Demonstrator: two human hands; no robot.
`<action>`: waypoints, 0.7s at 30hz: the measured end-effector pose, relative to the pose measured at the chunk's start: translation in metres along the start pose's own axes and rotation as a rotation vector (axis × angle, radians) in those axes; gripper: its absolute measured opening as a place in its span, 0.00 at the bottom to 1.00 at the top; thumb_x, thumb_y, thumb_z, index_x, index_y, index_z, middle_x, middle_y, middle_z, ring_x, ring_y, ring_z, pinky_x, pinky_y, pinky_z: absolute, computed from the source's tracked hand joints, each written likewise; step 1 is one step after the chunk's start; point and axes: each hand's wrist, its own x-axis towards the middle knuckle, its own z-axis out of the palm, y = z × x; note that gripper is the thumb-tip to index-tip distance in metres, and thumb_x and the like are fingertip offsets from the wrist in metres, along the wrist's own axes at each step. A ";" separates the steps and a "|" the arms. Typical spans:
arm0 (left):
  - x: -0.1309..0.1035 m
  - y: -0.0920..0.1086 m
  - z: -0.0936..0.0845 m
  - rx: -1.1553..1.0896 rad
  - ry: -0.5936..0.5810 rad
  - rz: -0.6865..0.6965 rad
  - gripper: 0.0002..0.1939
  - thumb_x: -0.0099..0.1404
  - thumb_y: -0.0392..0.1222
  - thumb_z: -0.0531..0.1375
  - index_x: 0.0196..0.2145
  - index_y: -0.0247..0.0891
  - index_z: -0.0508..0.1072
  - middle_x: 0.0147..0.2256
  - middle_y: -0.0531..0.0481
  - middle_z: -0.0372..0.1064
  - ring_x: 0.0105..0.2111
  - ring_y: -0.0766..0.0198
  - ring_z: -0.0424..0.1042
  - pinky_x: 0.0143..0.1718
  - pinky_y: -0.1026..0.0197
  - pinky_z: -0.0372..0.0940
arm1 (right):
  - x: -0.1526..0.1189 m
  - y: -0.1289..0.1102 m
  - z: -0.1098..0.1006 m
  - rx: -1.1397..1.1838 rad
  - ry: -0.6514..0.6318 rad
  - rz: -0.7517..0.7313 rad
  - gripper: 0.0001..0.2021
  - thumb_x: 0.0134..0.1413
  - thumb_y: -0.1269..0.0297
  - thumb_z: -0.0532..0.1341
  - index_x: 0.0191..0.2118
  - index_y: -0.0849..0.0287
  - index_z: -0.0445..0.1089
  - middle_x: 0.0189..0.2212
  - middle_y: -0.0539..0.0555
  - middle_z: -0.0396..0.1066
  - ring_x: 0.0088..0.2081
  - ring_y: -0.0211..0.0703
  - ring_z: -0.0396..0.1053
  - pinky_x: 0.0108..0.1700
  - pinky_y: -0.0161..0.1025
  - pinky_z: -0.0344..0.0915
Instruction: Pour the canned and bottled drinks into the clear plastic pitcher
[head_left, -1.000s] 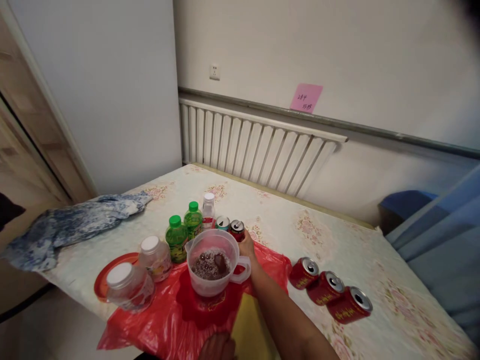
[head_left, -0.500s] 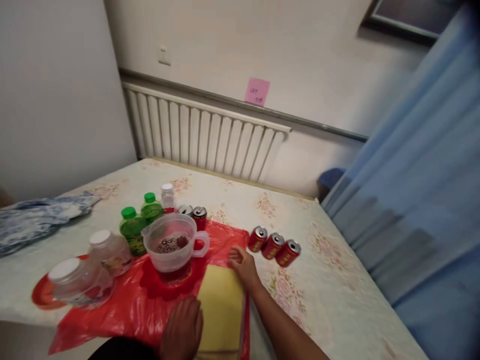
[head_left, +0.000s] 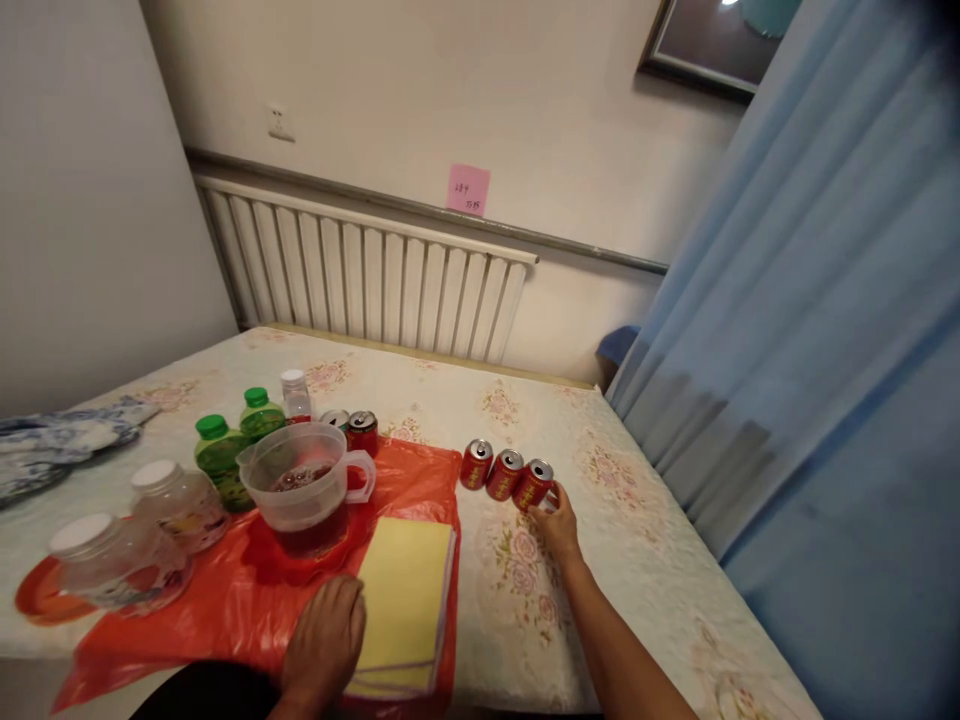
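Note:
My right hand [head_left: 556, 520] is curled around the lower right side of a red drink can [head_left: 534, 487], the rightmost of three in a slanting row. A second red can [head_left: 505, 476] and a third red can [head_left: 476, 465] stand close beside it, tops opened. My left hand [head_left: 330, 625] rests with fingers closed at the left edge of a stack of yellow paper [head_left: 405, 590]; nothing shows in it. Beyond it, a clear plastic measuring jug [head_left: 296, 490] with dark reddish, bubbly liquid stands on a red scalloped dish [head_left: 270, 560].
A red plastic sheet [head_left: 202, 630] lies under the jug and paper. Clear jars with white lids [head_left: 120, 575], green-capped bottles [head_left: 223, 465], a small white-capped bottle [head_left: 295, 395] and further cans [head_left: 363, 433] stand left. A blue curtain [head_left: 787, 350] hangs right of the flowered tablecloth [head_left: 645, 590].
My right hand has moved right, from beside the top of the yellow paper to the rightmost red can, and closed on it. The left hand stays by the paper. The view has shifted rightward.

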 end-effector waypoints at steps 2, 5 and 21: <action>0.000 0.000 0.000 0.003 0.004 -0.003 0.07 0.69 0.40 0.50 0.39 0.41 0.68 0.36 0.48 0.70 0.38 0.57 0.71 0.42 0.54 0.65 | 0.012 -0.002 0.006 0.030 -0.045 -0.007 0.35 0.26 0.60 0.68 0.50 0.60 0.67 0.46 0.59 0.74 0.45 0.53 0.72 0.41 0.42 0.69; 0.000 0.000 0.000 0.005 -0.006 -0.013 0.08 0.69 0.40 0.50 0.39 0.41 0.68 0.36 0.48 0.70 0.38 0.57 0.71 0.43 0.54 0.65 | 0.019 -0.005 0.013 0.053 -0.083 0.000 0.31 0.25 0.61 0.69 0.45 0.61 0.70 0.37 0.56 0.77 0.38 0.52 0.73 0.39 0.41 0.69; -0.001 0.005 -0.002 0.028 -0.043 -0.048 0.08 0.68 0.37 0.51 0.37 0.39 0.69 0.35 0.47 0.70 0.38 0.56 0.69 0.43 0.53 0.63 | -0.074 -0.065 0.035 -0.026 -0.238 -0.204 0.32 0.34 0.65 0.68 0.52 0.60 0.67 0.47 0.59 0.73 0.46 0.54 0.72 0.47 0.45 0.70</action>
